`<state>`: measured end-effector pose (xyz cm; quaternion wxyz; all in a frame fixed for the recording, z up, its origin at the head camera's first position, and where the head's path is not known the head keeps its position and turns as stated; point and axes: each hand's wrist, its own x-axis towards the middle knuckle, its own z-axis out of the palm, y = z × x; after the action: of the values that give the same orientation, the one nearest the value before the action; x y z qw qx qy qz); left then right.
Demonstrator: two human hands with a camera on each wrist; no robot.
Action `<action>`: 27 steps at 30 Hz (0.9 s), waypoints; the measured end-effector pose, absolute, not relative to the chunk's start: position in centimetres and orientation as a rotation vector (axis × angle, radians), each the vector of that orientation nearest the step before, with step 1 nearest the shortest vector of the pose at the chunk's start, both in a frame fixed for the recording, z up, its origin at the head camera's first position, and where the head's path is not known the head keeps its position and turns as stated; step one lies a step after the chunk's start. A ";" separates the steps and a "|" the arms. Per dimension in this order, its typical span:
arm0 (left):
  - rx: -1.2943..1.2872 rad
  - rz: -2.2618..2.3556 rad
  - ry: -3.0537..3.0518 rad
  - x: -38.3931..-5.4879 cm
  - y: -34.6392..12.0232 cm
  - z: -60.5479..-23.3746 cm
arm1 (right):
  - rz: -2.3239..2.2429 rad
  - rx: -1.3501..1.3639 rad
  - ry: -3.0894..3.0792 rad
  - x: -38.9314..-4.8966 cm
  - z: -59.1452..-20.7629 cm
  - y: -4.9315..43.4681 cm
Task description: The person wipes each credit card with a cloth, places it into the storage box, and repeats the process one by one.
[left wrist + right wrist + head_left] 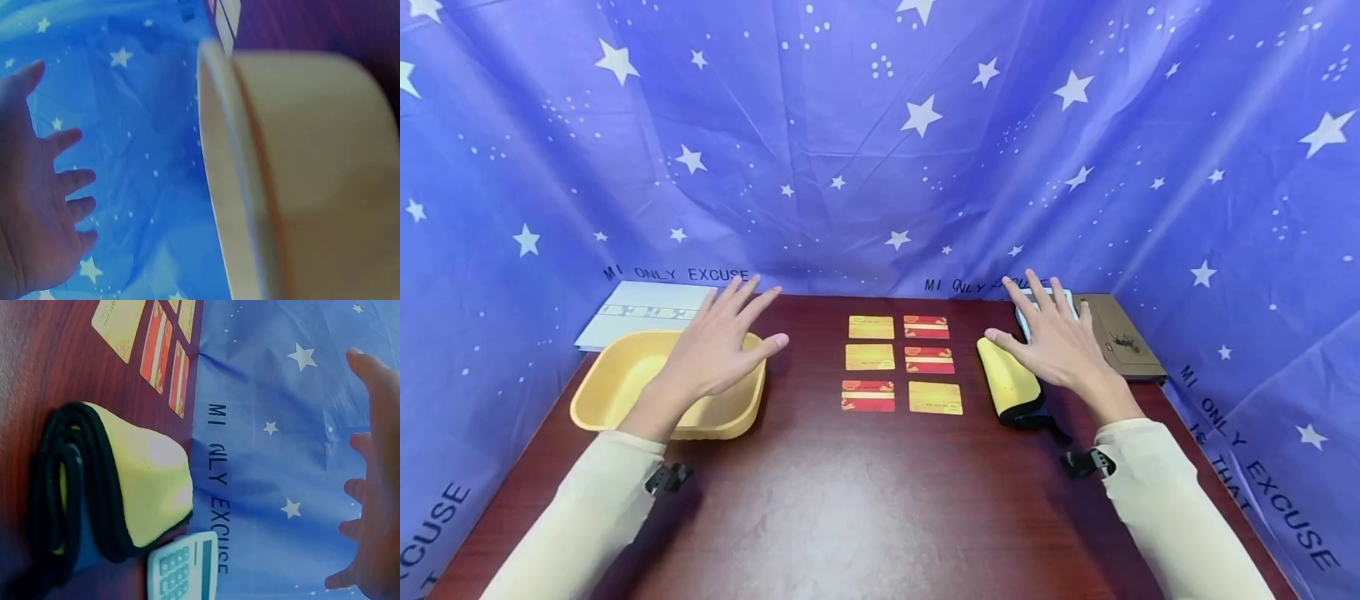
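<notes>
The left hand (718,346) was above the yellow basin (621,379), with its fingers straight and spread, holding nothing. The right hand (1060,337) was up in the air near the folded yellow cloth (1006,379), and its fingers were spread too. Three gold cards (870,357) and three red cards (929,360) lay in two lines on the shiny brown table (865,508). From the cards, the basin sat at 9 o'clock and the cloth at 3 o'clock. A calculator (181,572) lay at 1 o'clock from the cloth.
</notes>
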<state>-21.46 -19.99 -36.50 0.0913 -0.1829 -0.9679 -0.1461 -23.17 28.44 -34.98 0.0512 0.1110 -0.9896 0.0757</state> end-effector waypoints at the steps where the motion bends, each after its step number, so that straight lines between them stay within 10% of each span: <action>1: -0.550 -0.467 -2.871 -21.3 -19.7 -36.6 | 0.237 0.339 -3.007 -23.2 -35.2 28.4; 27: -0.529 -0.967 -2.948 -19.1 -10.3 -45.5 | 0.571 0.240 -3.066 -22.5 -44.5 28.4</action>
<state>-19.13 -10.31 -45.55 -0.0027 -0.1682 -0.9367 -0.3071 -22.51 28.43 -44.54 0.0067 0.0768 -0.9801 0.1827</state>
